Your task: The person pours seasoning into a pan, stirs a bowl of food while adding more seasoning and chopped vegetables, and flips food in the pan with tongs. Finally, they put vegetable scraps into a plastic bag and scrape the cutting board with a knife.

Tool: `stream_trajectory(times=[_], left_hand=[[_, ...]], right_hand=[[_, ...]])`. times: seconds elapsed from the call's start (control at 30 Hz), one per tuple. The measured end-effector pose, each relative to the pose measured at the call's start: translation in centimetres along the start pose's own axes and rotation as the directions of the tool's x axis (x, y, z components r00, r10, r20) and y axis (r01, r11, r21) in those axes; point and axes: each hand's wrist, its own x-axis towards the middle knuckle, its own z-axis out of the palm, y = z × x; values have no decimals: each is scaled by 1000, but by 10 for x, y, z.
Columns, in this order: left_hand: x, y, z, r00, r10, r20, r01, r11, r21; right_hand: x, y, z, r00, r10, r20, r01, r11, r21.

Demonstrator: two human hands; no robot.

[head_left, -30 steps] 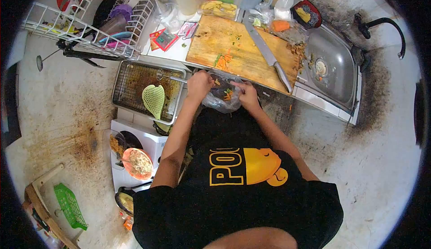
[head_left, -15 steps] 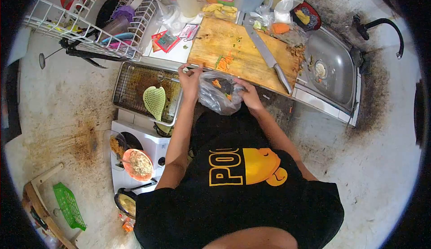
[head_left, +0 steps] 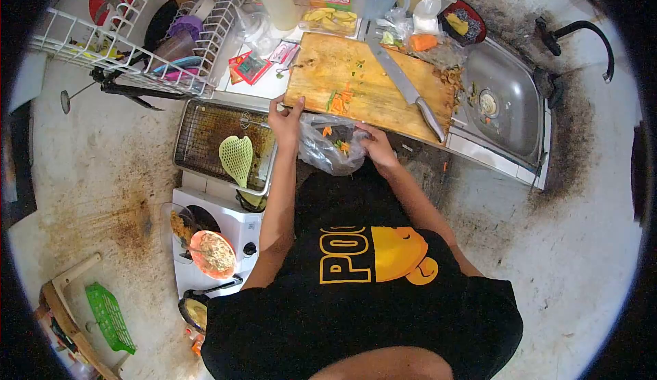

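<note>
A clear plastic bag (head_left: 328, 150) with orange and green vegetable scraps in it hangs just below the near edge of a wooden cutting board (head_left: 383, 82). My right hand (head_left: 375, 146) grips the bag's right side. My left hand (head_left: 286, 118) is at the board's near left corner, touching its edge and the bag's left rim; I cannot tell whether it grips the bag. A small heap of carrot and green scraps (head_left: 339, 98) lies on the board near that edge. A large knife (head_left: 405, 87) lies across the board.
A steel sink (head_left: 503, 109) sits right of the board. A wire tray (head_left: 198, 140) with a green skimmer (head_left: 236, 157) is at left, above a white stove (head_left: 226, 226) with food bowls. A dish rack (head_left: 137, 38) stands far left; bottles and food containers line the back.
My left hand rose from the bag's mouth to the board's near left corner. The bag came up against the board's edge, and my right hand stayed on it.
</note>
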Motion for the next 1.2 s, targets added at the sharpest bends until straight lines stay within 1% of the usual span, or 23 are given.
stream_trajectory(times=[0.1,0.2,0.27,0.3,0.37,0.4,0.43,0.5,0.53,0.57,0.63,0.67,0.7,0.73,0.77,0.8,0.83,0.9,0.93,0.97,1.03,1.07,1.2], left_hand=[[-11,0,-3,1000,19,-3,-20,995,-95],[-19,7,-6,1000,-10,-4,10,1000,23],[-26,20,-5,999,31,37,-38,974,222],[-31,26,-5,999,31,36,-38,975,220],[-41,33,-8,990,31,138,-114,749,653],[-43,27,-11,980,7,200,-141,731,667],[-41,19,-14,981,2,195,-134,731,669],[-30,-1,-20,949,-179,258,11,839,544],[-26,-27,-21,946,-118,303,-14,916,401],[-26,-41,-23,948,-118,295,-11,916,400],[-23,-47,-22,857,-131,498,16,973,229],[-25,-46,-23,830,-128,543,18,979,204],[-24,-44,-22,829,-131,544,22,979,203],[-21,-40,-20,795,-209,569,134,976,171],[-20,-36,-19,752,-282,596,247,959,143],[-21,-34,-12,840,-321,438,308,946,104],[-20,-36,-8,838,-322,441,309,945,105],[-17,-39,-2,888,-293,356,353,928,-117],[-15,-34,1,863,-387,324,421,906,-40],[-14,-35,0,863,-388,325,422,906,-39],[-13,-29,0,823,-397,407,468,879,-88],[-14,-24,1,821,-397,410,469,879,-87],[-14,-16,-7,791,-368,489,541,794,-278]], right_hand=[[6,8,-6,1000,-11,11,12,999,-49],[1,3,-9,1000,4,27,-2,998,-70],[0,0,-9,999,26,33,-25,998,-49],[0,0,-9,999,22,33,-18,995,-99],[2,3,-11,999,19,31,-15,989,-150],[3,5,-12,998,-14,64,22,991,-132],[3,8,-13,994,-45,100,56,992,-111],[8,11,-16,995,13,100,-2,994,-108],[10,13,-18,994,64,94,-55,993,-104],[10,15,-18,993,66,101,-55,993,-108],[10,14,-19,983,120,137,-141,979,149],[9,14,-19,983,123,136,-143,979,148],[7,13,-19,986,104,128,-137,950,281],[5,11,-18,989,86,117,-127,903,410],[4,7,-19,989,89,115,-129,903,409],[3,4,-20,985,101,138,-149,902,406],[3,3,-21,981,112,159,-168,900,402],[5,6,-27,979,144,144,-190,902,389],[4,6,-29,975,175,135,-213,902,374],[3,6,-29,975,176,134,-214,902,375],[-1,5,-31,978,135,159,-199,830,521],[-3,4,-33,978,135,156,-198,830,522],[-7,4,-36,977,134,167,-206,806,555]])
